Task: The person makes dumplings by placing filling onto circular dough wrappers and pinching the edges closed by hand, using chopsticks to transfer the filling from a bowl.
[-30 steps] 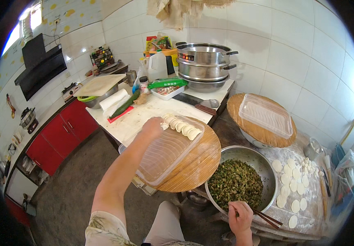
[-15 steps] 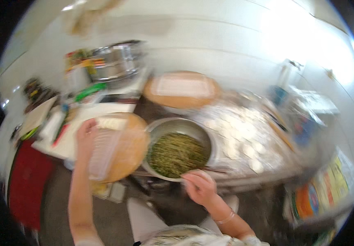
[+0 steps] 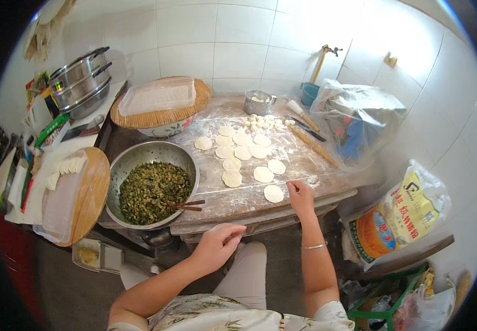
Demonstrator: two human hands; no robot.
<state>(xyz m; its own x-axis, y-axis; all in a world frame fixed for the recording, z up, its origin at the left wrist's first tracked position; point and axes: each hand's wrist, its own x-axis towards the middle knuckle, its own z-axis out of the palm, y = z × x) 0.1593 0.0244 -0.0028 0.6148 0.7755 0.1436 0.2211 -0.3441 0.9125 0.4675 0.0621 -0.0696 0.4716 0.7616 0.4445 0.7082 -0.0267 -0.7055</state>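
My left hand (image 3: 220, 243) hovers in front of the worktop's near edge, thumb and fingers slightly apart with nothing in them. Over the worktop, my right hand (image 3: 301, 197) has its fingers drawn together, and I see nothing in them. Just left of it lies a round dough wrapper (image 3: 274, 193), apart from the fingers. Several more flat dough wrappers (image 3: 242, 153) are spread on the floured wood (image 3: 208, 179). A steel bowl (image 3: 194, 165) of chopped green filling (image 3: 153, 190) stands to the left, with brown chopsticks (image 3: 190, 206) resting in it.
At the left, dumplings (image 3: 68, 166) sit on a clear plastic tray over a round woven mat (image 3: 96, 187). Another plastic tray (image 3: 158, 95) is behind. Small dough pieces (image 3: 263, 123), a metal cup (image 3: 258, 103) and a rolling pin (image 3: 313, 145) lie farther back. A flour sack (image 3: 401, 212) stands right.
The view has swung right. My left hand has come away from the tray of dumplings toward my body. My right hand has left the chopsticks and moved right, beside the nearest wrapper.
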